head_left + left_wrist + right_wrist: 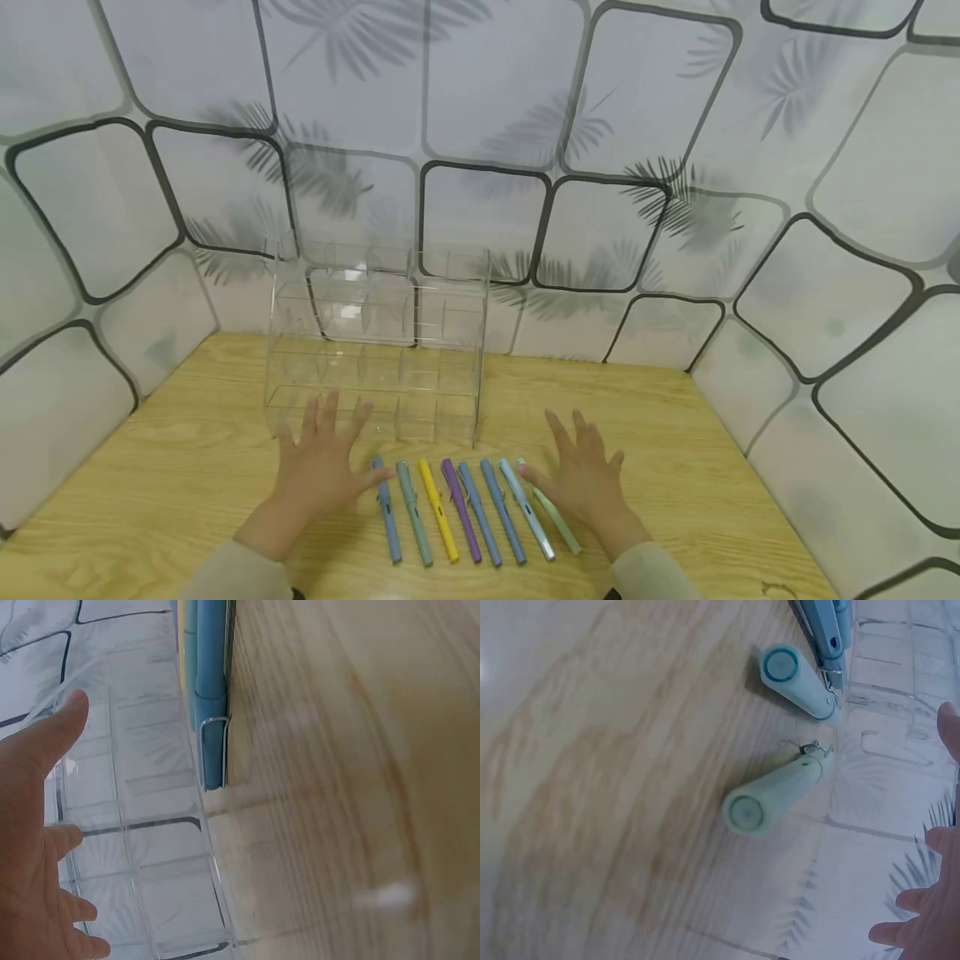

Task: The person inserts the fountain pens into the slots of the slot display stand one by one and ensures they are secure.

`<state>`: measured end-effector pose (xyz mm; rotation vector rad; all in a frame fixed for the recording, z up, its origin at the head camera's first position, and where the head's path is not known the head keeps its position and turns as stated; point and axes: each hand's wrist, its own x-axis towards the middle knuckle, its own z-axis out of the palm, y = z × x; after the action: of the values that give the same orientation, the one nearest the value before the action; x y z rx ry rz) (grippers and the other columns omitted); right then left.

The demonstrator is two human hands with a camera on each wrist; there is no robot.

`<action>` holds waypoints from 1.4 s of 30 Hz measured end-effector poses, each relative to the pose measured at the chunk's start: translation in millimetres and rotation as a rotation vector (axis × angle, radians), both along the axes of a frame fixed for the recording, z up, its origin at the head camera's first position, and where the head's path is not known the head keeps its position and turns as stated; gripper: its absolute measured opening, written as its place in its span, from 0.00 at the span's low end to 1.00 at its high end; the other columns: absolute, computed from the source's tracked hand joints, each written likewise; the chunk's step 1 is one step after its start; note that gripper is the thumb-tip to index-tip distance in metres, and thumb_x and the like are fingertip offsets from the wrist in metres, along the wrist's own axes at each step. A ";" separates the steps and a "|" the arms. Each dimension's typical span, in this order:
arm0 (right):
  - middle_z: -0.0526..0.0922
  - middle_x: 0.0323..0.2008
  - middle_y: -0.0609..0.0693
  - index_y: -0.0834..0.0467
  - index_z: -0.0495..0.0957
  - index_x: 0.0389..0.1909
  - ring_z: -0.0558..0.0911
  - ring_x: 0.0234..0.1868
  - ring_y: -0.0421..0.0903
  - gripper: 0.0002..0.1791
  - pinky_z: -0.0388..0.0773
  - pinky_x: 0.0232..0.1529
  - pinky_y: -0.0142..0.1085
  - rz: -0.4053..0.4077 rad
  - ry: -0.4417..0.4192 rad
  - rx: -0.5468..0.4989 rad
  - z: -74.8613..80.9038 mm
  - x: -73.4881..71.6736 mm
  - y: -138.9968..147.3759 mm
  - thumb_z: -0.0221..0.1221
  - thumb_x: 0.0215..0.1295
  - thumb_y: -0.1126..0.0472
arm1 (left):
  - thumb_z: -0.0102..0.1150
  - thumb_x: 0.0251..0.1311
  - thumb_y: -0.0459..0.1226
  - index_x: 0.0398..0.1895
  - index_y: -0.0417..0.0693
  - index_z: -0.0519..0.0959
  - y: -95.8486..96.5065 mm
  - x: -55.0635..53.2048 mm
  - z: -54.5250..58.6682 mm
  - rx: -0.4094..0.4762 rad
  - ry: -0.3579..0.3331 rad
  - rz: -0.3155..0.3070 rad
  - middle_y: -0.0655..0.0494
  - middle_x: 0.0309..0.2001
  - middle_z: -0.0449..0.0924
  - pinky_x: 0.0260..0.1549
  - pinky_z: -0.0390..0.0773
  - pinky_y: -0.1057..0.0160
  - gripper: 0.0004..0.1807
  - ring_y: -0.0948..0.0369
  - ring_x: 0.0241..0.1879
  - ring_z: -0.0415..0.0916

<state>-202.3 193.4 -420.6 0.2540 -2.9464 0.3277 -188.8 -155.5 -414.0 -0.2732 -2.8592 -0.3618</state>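
Observation:
Several capped pens lie side by side in a row on the wooden table, among them a yellow pen (438, 510), a purple pen (461, 510) and a light blue pen (527, 510). My left hand (318, 467) spreads its fingers at the row's left end, thumb toward the leftmost blue pen (387, 512). At the other end, my right hand (585, 479) also has its fingers spread, overlapping the pale green pen (555, 517) in the head view. Neither hand holds anything. The right wrist view shows the pale green pen's round end close up.
Behind the pens stands a clear acrylic rack (375, 342) with several tiers of small compartments. The wood-grain table (637, 417) backs onto patterned white wall panels (480, 100), which rise on the left and right sides too.

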 end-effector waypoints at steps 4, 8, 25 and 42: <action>0.51 0.71 0.66 0.49 0.51 0.74 0.54 0.67 0.69 0.51 0.47 0.53 0.79 -0.011 0.005 -0.023 2.4 -2.1 2.8 0.52 0.56 0.26 | 0.58 0.48 0.68 0.74 0.54 0.56 -7.5 -3.3 1.7 -0.005 0.007 0.013 0.32 0.72 0.39 0.55 0.37 0.21 0.53 0.30 0.67 0.36; 0.51 0.71 0.65 0.48 0.49 0.75 0.55 0.66 0.69 0.53 0.48 0.54 0.78 -0.018 -0.015 -0.042 5.1 -3.5 6.7 0.51 0.55 0.24 | 0.54 0.48 0.71 0.74 0.55 0.55 -16.3 -7.2 4.2 0.002 0.012 0.031 0.32 0.72 0.39 0.55 0.39 0.21 0.53 0.31 0.67 0.38; 0.60 0.65 0.68 0.54 0.50 0.74 0.70 0.55 0.70 0.51 0.74 0.44 0.66 0.028 -0.064 -0.175 2.4 -4.4 19.9 0.60 0.57 0.34 | 0.59 0.50 0.66 0.71 0.48 0.58 -62.3 -19.1 10.4 0.052 0.174 0.092 0.30 0.68 0.49 0.48 0.55 0.21 0.51 0.31 0.64 0.49; 0.70 0.58 0.68 0.63 0.59 0.69 0.78 0.45 0.59 0.49 0.81 0.41 0.52 0.117 -0.272 -0.521 -2.4 2.1 25.4 0.72 0.50 0.51 | 0.61 0.59 0.55 0.71 0.32 0.52 -101.9 -32.0 7.5 0.375 0.137 0.137 0.23 0.66 0.49 0.52 0.56 0.24 0.49 0.26 0.60 0.51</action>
<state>-200.2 218.9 -423.0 0.3284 -2.9640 1.2040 -220.8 -257.4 -406.5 -0.0286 -2.5917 -0.8018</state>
